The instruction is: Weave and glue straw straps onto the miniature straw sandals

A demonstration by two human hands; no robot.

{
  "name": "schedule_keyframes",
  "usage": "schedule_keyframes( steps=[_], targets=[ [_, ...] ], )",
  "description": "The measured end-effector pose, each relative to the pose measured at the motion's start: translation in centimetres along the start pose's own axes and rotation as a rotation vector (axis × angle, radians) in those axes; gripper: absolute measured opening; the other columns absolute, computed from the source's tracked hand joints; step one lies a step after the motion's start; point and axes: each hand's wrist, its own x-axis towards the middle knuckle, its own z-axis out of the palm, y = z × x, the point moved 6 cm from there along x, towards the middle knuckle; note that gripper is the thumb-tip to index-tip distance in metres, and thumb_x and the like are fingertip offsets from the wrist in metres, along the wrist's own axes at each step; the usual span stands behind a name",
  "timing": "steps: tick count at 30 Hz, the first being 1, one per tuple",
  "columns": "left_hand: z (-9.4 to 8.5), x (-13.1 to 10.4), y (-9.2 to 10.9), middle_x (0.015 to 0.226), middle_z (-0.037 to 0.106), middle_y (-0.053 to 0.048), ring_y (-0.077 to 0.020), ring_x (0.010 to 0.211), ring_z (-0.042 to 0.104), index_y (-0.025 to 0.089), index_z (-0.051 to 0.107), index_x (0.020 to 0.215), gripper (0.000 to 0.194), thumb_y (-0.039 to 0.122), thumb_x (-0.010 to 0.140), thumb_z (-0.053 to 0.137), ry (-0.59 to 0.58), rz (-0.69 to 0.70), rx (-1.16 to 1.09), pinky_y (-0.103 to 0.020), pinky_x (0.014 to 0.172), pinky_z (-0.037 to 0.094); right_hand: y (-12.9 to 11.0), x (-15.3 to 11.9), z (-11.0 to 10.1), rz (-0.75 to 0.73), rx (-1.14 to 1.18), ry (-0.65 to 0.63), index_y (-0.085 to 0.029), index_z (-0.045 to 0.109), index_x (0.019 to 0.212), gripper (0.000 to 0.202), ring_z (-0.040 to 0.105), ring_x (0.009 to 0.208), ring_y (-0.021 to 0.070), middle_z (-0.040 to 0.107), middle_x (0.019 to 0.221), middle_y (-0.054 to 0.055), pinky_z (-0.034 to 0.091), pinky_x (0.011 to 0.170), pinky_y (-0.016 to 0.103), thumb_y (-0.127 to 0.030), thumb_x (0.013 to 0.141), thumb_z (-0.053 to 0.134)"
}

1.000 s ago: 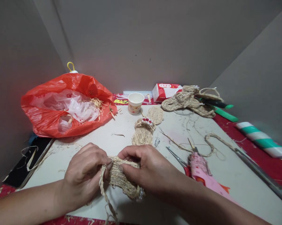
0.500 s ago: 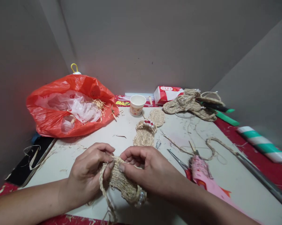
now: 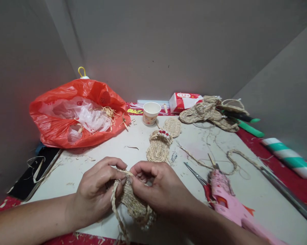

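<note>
Between my hands, near the front of the white board, is a small woven straw slipper (image 3: 134,200) with clear beads at its lower end. My left hand (image 3: 99,187) is closed on its upper left edge, thumb and fingers pinching the straw. My right hand (image 3: 158,187) pinches the upper right edge, its thumb close to the left fingertips. A braided straw cord (image 3: 114,204) hangs from the left fingers toward the front edge. Just beyond my hands lies a second straw slipper (image 3: 158,146) with red and white beads, beside an oval straw sole (image 3: 173,127).
A pink glue gun (image 3: 225,200) and red-handled scissors (image 3: 199,178) lie at right, near a long braid (image 3: 230,163). A red plastic bag (image 3: 79,139) stands at left above a phone (image 3: 33,177). A paper cup (image 3: 151,114) and several straw slippers (image 3: 209,112) are at the back.
Both hands stay pinched on the slipper's upper edge; my right thumb and fingers have drawn in slightly at the edge. The slipper's beaded end has shifted slightly left and down.
</note>
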Motion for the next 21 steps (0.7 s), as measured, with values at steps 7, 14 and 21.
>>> schedule_keyframes(
  steps=[7,14,21],
  targets=[
    [-0.1,0.2,0.1,0.089,0.066,-0.009,-0.0155,0.087,0.065,0.015,0.064,0.089,0.014,0.006,0.079,0.063,0.007,0.018,-0.005,-0.022,0.07,0.054,0.9,-0.4,0.2,0.141,0.214,-0.017,-0.014,0.07,0.089,0.021,0.044,0.054,0.0085,0.057,0.063,-0.002,0.034,0.048,0.018,-0.018,0.071,0.061],
    [-0.1,0.5,0.3,0.092,0.067,-0.01,-0.0165,0.088,0.065,0.015,0.065,0.097,0.021,0.006,0.079,0.063,-0.012,0.023,-0.008,-0.025,0.073,0.055,-0.2,-0.5,-0.1,0.1,0.188,0.024,-0.014,0.071,0.067,0.017,0.038,0.049,0.0076,0.049,0.052,-0.004,0.031,0.047,0.02,-0.024,0.069,0.057],
    [-1.8,0.6,0.0,0.111,0.067,-0.009,-0.019,0.105,0.062,0.021,0.056,0.119,0.044,0.003,0.078,0.054,0.107,-0.095,-0.014,-0.034,0.092,0.051,-2.1,-1.5,-2.1,-0.078,-0.045,0.187,-0.017,0.068,0.065,0.015,0.054,0.053,0.0125,0.064,0.058,0.0,0.044,0.051,0.022,-0.026,0.072,0.058]
  ],
)
